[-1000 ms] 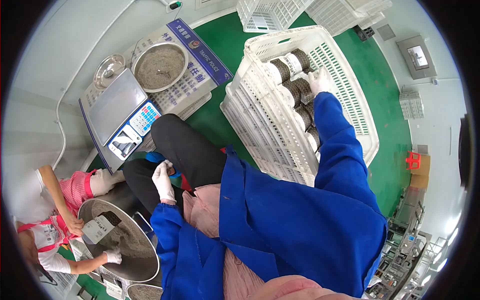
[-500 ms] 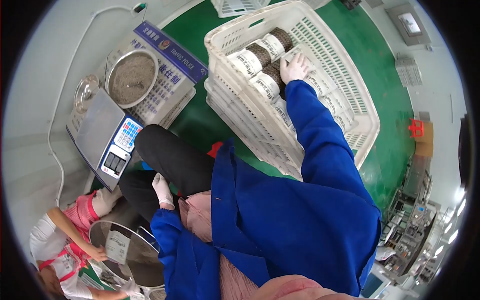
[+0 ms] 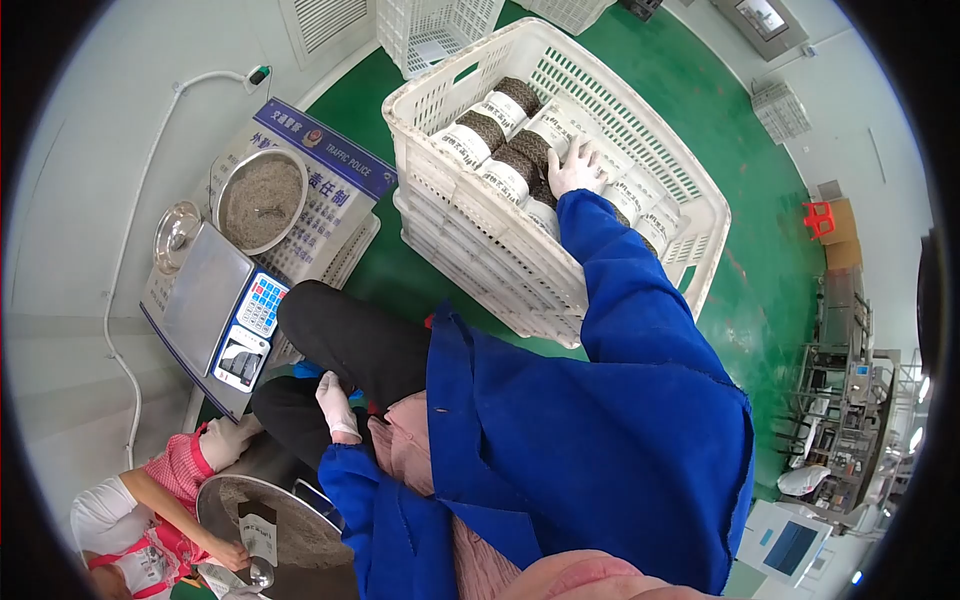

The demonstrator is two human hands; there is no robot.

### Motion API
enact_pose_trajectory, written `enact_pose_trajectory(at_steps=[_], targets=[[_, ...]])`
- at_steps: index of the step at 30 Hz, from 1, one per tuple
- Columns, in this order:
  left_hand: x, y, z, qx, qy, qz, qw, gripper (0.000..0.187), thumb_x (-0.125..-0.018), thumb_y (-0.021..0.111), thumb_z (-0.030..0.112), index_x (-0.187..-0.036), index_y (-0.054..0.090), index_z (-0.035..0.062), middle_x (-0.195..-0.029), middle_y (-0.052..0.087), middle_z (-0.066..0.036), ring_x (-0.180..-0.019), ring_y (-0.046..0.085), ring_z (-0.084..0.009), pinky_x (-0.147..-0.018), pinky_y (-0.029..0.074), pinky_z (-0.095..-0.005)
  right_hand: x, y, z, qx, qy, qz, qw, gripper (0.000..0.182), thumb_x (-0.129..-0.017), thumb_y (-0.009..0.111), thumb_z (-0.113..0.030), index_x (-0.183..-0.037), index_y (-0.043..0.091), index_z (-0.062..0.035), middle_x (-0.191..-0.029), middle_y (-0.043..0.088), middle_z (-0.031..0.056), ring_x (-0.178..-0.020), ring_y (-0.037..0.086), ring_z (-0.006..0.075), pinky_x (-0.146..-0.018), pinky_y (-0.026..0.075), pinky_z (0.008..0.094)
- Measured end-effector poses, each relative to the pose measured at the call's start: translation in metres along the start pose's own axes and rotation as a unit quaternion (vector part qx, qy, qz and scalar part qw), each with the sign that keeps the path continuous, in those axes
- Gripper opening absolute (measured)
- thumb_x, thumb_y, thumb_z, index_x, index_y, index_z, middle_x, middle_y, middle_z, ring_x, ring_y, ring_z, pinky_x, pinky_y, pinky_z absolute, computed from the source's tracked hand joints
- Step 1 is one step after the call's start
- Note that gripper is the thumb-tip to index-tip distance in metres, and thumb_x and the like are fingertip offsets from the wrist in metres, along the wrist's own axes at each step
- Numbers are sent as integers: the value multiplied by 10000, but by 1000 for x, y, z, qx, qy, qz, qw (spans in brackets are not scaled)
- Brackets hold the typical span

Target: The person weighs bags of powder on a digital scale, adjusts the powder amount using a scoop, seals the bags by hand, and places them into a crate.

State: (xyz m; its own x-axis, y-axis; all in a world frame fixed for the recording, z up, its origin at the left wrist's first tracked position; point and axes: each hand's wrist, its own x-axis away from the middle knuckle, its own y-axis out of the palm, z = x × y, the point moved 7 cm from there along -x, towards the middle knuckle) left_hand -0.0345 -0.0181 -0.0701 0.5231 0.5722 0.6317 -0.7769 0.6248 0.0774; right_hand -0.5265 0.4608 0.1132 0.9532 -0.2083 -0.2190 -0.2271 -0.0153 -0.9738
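A green floor is spreading under a stack of white crates beside a pale wall. The right hand, gloved in white, is reaching into the top crate, its fingers spread flat and pressing on the labelled packs lying in rows inside; it is grasping none of them. The left hand, also gloved, is resting on the person's dark trouser leg, fingers loosely curled and empty. A scale is sitting to the left, with a metal bowl of grey grains just beyond it.
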Motion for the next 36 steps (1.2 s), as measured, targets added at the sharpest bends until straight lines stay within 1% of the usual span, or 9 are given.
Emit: enact_pose_trajectory(at_steps=[3, 12, 17, 19, 23, 26, 29, 32, 36], targets=[[-3, 5, 2, 12, 9, -2, 1000, 263, -1033, 486, 154, -1118, 643, -39, -1020, 705, -73, -829, 658, -156, -712, 526, -290, -1, 3, -16, 5, -25, -17, 1000, 746, -952, 392, -640, -1568, 251, -243, -1639, 197, 113, -1506, 162, 355, -1092, 116, 763], [2, 21, 14, -2, 21, 0, 1000, 252, -1035, 460, 150, -1083, 646, -13, -1001, 706, -70, -797, 668, -161, -657, 523, -276, -2, 1, -27, 4, -33, -32, 999, 712, -940, 392, -656, -1537, 316, -276, -1619, 239, 123, -1492, 197, 351, -1061, 115, 801], [7, 30, 25, -19, 19, 5, 1000, 242, -1029, 454, 187, -935, 628, 46, -765, 621, -13, -557, 555, -127, -452, 411, -274, -2, -4, -26, 7, -30, -80, 996, 726, -946, 369, -659, -1559, 255, -286, -1642, 182, 104, -1513, 152, 320, -1086, 131, 774], [-4, 24, 15, -42, 33, 14, 998, 267, -1025, 451, 227, -855, 599, 85, -631, 505, 19, -438, 421, -100, -372, 302, -281, -3, -8, -22, -10, -32, -108, 994, 765, -941, 374, -660, -1565, 247, -236, -1639, 192, 112, -1518, 136, 315, -1128, 150, 711], [8, 27, 26, -71, 37, 16, 997, 271, -1026, 449, 215, -871, 617, 70, -600, 501, 22, -381, 379, -105, -348, 256, -273, -10, -17, -32, -99, 1, -88, 991, 777, -944, 402, -630, -1531, 332, -126, -1629, 203, 154, -1518, 115, 341, -1165, 170, 625], [15, 30, 33, -82, 23, 12, 996, 266, -1016, 457, 190, -933, 646, 23, -630, 531, 26, -445, 430, -100, -398, 309, -283, 4, -89, -97, -189, -151, -20, 970, 663, -940, 519, -487, -1448, 452, -65, -1548, 335, 222, -1439, 300, 387, -1160, 266, 553], [-13, 24, 15, -60, 88, -23, 994, 274, -1007, 470, 183, -937, 653, -9, -710, 578, 35, -599, 490, -88, -529, 387, -282, 43, -176, -182, -327, -342, 82, 877, 454, -894, 638, -303, -1245, 606, -17, -1323, 560, 234, -1236, 516, 414, -1069, 404, 473], [-9, 26, 24, -76, 129, -2, 989, 273, -993, 503, 200, -938, 666, -12, -793, 609, 31, -727, 506, -81, -643, 415, -274, 124, -265, -260, -367, -495, 106, 780, 449, -875, 652, -213, -1276, 581, -24, -1318, 560, 209, -1218, 528, 383, -1039, 422, 462], [65, 48, 82, -61, 47, 25, 997, 247, -955, 551, 234, -882, 686, 40, -777, 611, -9, -713, 565, -145, -646, 462, -323, 249, -306, -338, -378, -641, 70, 664, 510, -858, 669, -189, -1326, 535, -34, -1341, 548, 206, -1218, 532, 380, -1032, 436, 454]])
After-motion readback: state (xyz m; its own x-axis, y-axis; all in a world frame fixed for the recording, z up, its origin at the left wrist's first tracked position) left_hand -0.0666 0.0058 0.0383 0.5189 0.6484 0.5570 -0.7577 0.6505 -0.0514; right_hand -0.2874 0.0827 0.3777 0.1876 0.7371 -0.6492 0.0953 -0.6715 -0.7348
